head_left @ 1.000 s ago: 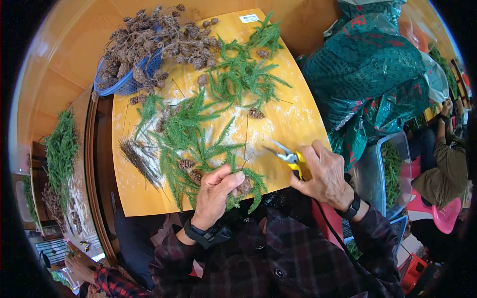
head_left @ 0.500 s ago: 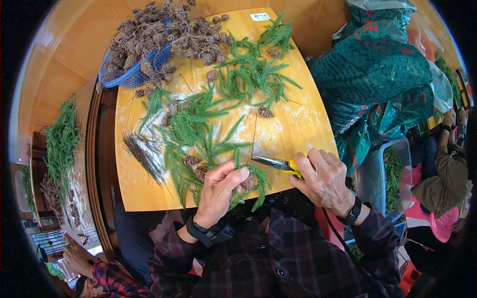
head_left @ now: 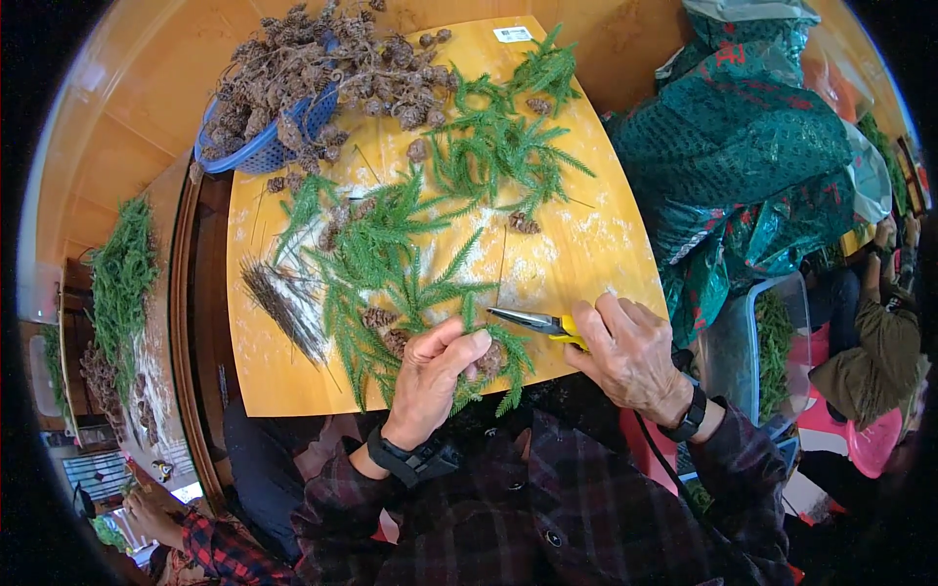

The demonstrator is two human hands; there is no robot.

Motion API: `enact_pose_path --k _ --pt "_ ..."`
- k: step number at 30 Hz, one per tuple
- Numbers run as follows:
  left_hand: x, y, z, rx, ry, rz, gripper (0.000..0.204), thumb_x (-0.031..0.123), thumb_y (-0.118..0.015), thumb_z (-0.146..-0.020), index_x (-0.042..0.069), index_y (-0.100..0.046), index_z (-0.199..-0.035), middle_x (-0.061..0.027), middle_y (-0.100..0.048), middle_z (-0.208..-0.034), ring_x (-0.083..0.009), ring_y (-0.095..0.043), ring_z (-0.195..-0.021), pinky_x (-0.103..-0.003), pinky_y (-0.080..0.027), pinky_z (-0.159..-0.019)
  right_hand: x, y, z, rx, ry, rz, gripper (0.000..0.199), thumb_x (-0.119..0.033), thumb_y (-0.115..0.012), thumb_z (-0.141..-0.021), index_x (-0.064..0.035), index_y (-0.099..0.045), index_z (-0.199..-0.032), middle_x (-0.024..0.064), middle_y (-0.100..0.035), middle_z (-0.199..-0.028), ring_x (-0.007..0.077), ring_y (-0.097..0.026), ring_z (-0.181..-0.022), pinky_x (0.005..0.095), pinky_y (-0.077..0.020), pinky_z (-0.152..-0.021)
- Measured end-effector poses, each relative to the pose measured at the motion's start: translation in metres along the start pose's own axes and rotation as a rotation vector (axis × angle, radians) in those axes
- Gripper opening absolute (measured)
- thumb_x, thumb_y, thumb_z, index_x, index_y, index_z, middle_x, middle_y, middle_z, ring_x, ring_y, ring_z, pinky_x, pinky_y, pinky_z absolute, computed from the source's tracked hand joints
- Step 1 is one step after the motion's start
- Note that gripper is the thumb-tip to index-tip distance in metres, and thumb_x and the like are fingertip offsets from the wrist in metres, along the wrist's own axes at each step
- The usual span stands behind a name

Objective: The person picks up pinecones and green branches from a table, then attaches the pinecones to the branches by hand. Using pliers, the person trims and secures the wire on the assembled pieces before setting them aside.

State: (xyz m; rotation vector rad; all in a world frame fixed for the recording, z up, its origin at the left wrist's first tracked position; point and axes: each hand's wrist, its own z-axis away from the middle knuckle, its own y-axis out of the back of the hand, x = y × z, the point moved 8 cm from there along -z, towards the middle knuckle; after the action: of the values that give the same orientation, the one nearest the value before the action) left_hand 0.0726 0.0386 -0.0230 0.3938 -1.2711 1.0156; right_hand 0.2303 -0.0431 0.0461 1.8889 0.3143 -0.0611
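My left hand [head_left: 435,376] grips a green conifer sprig with a brown cone [head_left: 491,357] at the near edge of a yellow wooden board [head_left: 586,244]. My right hand [head_left: 630,352] holds yellow-handled pliers [head_left: 532,321], whose closed-looking jaws point left toward the sprig, just above my left fingers. More green sprigs [head_left: 391,254] and loose cones lie spread over the board. A bundle of thin bare stems [head_left: 278,303] lies at the board's left side.
A blue basket [head_left: 264,137] heaped with brown cones sits at the board's far left corner. A green patterned bag [head_left: 752,166] stands to the right. Green sprigs [head_left: 122,278] lie on a bench at left. Another person's hands [head_left: 147,503] work at lower left; someone sits at right [head_left: 879,342].
The pliers have swung down and left, from beside my right hand to pointing at the sprig in my left hand. My left hand has curled tighter around the cone.
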Motion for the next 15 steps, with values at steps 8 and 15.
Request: enact_pose_path --k 8,15 --pt "0.004 -0.001 -0.001 -0.012 -0.028 -0.046 0.016 0.016 -0.061 -0.09 0.002 -0.066 -0.094 0.0027 -0.056 -0.075 -0.006 -0.048 -0.063 -0.022 -0.039 -0.059 0.003 -0.001 0.002 -0.014 -0.039 -0.093 0.034 -0.016 -0.075 -0.067 -0.0041 -0.053 -0.09 0.0087 -0.047 -0.073 0.0249 -0.056 -0.058 0.036 -0.0426 -0.048" --pt "0.023 -0.005 -0.002 -0.046 -0.131 -0.34 0.017 0.014 -0.063 -0.09 -0.002 -0.063 -0.087 0.0024 -0.05 -0.066 -0.0049 -0.045 -0.06 -0.023 -0.037 -0.056 0.013 -0.009 0.006 -0.127 -0.123 -0.405 0.033 -0.015 -0.073 -0.069 -0.0027 -0.054 -0.093 0.0123 -0.058 -0.073 0.0325 -0.059 -0.057 0.0382 -0.0461 -0.05"
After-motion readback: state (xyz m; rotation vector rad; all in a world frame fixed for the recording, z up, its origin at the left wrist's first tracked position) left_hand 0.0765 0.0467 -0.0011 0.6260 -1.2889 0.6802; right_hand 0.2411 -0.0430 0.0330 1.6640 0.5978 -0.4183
